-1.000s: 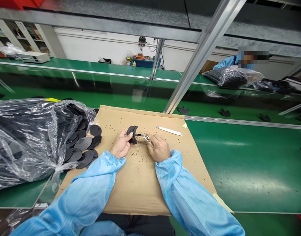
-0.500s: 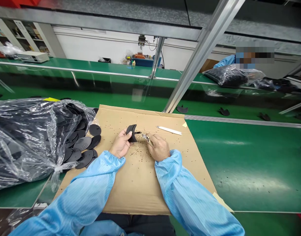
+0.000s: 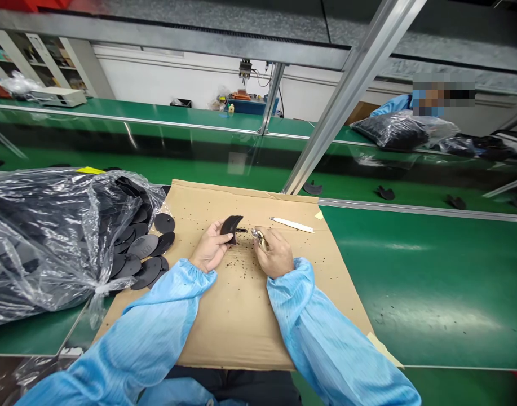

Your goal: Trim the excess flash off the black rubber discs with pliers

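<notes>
Between the thumb and fingers of my left hand (image 3: 211, 248) is a curved black part (image 3: 230, 228), with a thin black stem pointing right. My right hand (image 3: 274, 252) is wrapped round a small metal clipping tool (image 3: 260, 238), its tip a short distance from the stem. Both hands are over a cardboard sheet (image 3: 228, 332) sprinkled with tiny black bits. A white flat blade-like tool (image 3: 291, 224) lies behind my right hand. Several black discs (image 3: 143, 246) lie on the left side of the cardboard.
A large clear plastic bag (image 3: 51, 242) full of black parts lies at the left. A metal post (image 3: 334, 101) slants up behind the cardboard. More curved black parts (image 3: 385, 193) lie on the green belt behind. A person (image 3: 393, 105) is at the back right, near a filled bag.
The curved black part has turned in my left hand and now tilts to the right at its top. My right hand has drawn the metal tool slightly away from the stem.
</notes>
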`<state>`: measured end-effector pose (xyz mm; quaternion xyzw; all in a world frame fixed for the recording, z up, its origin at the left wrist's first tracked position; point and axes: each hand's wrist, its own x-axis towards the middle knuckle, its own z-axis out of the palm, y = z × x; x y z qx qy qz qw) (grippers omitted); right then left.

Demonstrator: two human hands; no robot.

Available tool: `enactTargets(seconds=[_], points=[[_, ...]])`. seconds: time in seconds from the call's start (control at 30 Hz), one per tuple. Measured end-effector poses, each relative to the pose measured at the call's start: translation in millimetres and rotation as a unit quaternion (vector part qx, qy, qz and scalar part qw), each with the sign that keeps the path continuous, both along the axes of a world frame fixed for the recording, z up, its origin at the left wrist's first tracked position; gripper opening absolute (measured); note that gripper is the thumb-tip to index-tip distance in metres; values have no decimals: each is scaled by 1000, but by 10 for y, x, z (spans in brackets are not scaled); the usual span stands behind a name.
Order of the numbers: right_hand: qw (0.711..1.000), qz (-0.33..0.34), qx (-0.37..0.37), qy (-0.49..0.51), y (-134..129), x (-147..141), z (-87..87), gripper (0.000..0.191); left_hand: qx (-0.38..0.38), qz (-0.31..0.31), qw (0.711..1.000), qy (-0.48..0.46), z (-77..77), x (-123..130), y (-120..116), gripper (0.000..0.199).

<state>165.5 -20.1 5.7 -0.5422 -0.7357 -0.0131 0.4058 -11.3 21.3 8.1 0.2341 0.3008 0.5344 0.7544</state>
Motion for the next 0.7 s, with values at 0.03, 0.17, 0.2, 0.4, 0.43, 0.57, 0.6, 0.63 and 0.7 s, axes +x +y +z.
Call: enactTargets(seconds=[0.03,0.17,0.2,0.4,0.43,0.57,0.6,0.63,0.7], points=[[1000,-3,-2,0,1,1,1,25,4,4,1000,3,-2,2,2,44],[1000,-11,4,2,0,-1,10,24,8,12,1000,5,-20,-3,13,41],[1000,-10,9,4,-1,-1,12,24,5,11,1000,4,-23,-6,12,40],[1000,-9,17,11,-16,-2,20,22,-30,-17,999,2,15,-19,-5,26],[1000,-8,18,12,-19,-5,24,22,-39,-10,999,-4,25,-25,-2,21],[1000,7,24,-2,-50,-58,55,24,-55,-25,997,-55,44,-81,15,9],[1000,15,20,-13,-64,-81,66,25,-51,-54,995,-71,46,-96,14,9],[999,29,12,-26,-80,-106,77,26,-46,-85,992,-80,50,-109,8,13],[996,68,-15,-51,-115,-156,98,29,-34,-127,989,-69,61,-121,-13,24]])
